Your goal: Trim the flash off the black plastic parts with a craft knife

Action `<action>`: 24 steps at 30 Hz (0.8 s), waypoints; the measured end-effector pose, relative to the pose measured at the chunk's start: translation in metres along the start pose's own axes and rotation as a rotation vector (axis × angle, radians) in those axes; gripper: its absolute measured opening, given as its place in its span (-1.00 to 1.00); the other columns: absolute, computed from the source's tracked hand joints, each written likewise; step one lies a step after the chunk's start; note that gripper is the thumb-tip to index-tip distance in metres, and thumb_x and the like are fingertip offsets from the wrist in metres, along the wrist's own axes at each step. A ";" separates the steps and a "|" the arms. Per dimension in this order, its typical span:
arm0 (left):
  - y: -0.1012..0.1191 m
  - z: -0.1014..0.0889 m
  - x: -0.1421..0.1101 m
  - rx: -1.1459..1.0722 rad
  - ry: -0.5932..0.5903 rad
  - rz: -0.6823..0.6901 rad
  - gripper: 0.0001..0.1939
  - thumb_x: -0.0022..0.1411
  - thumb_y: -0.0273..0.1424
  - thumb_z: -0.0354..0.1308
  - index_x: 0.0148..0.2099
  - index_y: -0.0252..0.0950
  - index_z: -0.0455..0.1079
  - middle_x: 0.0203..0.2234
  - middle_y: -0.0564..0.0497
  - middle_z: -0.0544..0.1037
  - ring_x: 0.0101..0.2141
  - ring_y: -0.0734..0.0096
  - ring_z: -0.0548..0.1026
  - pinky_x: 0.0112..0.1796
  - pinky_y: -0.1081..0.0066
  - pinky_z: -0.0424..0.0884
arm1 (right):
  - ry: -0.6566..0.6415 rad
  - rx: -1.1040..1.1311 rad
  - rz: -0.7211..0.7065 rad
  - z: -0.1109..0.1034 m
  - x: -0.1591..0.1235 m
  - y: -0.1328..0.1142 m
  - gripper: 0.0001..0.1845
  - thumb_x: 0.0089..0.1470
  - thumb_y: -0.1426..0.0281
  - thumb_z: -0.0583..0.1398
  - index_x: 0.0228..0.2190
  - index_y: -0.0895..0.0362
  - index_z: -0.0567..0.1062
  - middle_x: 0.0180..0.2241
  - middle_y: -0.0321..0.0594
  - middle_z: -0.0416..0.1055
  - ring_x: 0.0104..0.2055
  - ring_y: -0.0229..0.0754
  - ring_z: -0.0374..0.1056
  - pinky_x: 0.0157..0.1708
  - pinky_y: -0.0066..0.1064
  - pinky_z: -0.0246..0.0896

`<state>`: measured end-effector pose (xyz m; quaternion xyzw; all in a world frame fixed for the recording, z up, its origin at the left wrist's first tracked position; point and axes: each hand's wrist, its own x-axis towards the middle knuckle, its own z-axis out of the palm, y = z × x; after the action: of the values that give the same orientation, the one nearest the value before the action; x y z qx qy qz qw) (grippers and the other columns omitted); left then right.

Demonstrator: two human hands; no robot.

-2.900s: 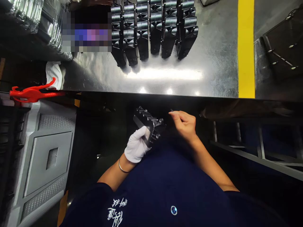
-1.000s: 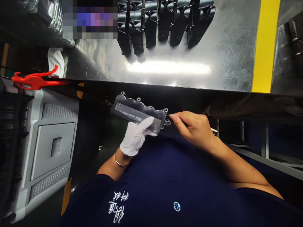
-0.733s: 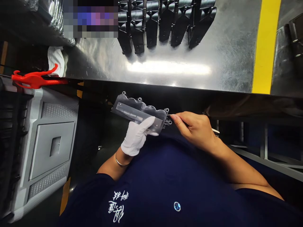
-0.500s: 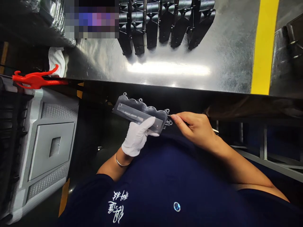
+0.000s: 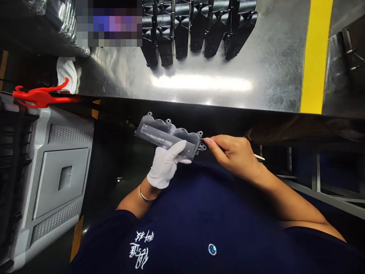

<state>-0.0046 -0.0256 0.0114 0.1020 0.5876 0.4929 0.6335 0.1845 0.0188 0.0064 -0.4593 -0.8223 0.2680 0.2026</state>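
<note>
My left hand (image 5: 165, 165), in a white glove, grips a black moulded plastic part (image 5: 168, 139) by its lower edge, thumb across its flat face. The part has a wavy upper edge and small ring-shaped lugs, and is held tilted in front of my body, below the table edge. My bare right hand (image 5: 234, 152) is closed in a pinch on a slim tool (image 5: 259, 157). Its pale rear end sticks out behind the hand, and its thin tip is at the part's right end, by the lugs. Most of the tool is hidden in my fingers.
Several similar black parts stand in rows on the metal table (image 5: 273, 83). Yellow tape (image 5: 316, 57) crosses the table at right. At left are a red air gun (image 5: 42, 97), a white cloth (image 5: 67, 72), plastic-wrapped stacks (image 5: 59, 23) and a grey crate (image 5: 61, 179).
Both hands keep their grips, with the part in almost the same place. The right hand has shifted very slightly left, and more of the tool's pale end shows. The whole view has moved a little.
</note>
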 end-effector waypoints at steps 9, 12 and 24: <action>0.004 -0.005 0.002 0.087 -0.158 -0.130 -0.57 0.00 -0.36 0.39 -0.06 -0.40 0.49 -0.38 -0.03 0.62 -0.48 0.35 0.58 -0.66 0.52 0.47 | -0.555 0.203 -0.237 -0.036 0.010 0.018 -0.41 0.40 0.09 -0.05 -0.50 0.15 0.48 -0.57 -0.26 0.38 -0.58 -0.29 0.24 -0.52 -0.43 0.01; 0.010 -0.008 0.008 0.114 -0.289 -0.219 -0.58 0.08 -0.38 0.33 0.01 -0.38 0.48 -0.34 -0.06 0.63 -0.47 0.38 0.58 -0.66 0.54 0.48 | -0.408 -0.064 -0.384 -0.045 0.014 0.017 -0.32 0.37 -0.05 -0.11 -0.45 0.17 0.47 -0.51 -0.18 0.38 -0.51 -0.22 0.28 -0.52 -0.40 -0.02; 0.010 -0.010 0.023 -0.037 -0.474 -0.501 -0.80 0.23 -0.52 0.16 -0.16 -0.54 0.53 -0.49 -0.07 0.59 -0.58 0.43 0.56 -0.66 0.56 0.53 | -0.112 -0.398 -0.838 -0.032 0.016 0.022 -0.39 0.43 0.13 -0.06 -0.62 0.13 0.28 -0.65 -0.33 0.13 -0.57 -0.24 0.04 -0.52 -0.38 -0.14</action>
<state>-0.0222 -0.0086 0.0007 0.0545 0.4220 0.2950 0.8555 0.2093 0.0503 0.0182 -0.1023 -0.9821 0.0243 0.1566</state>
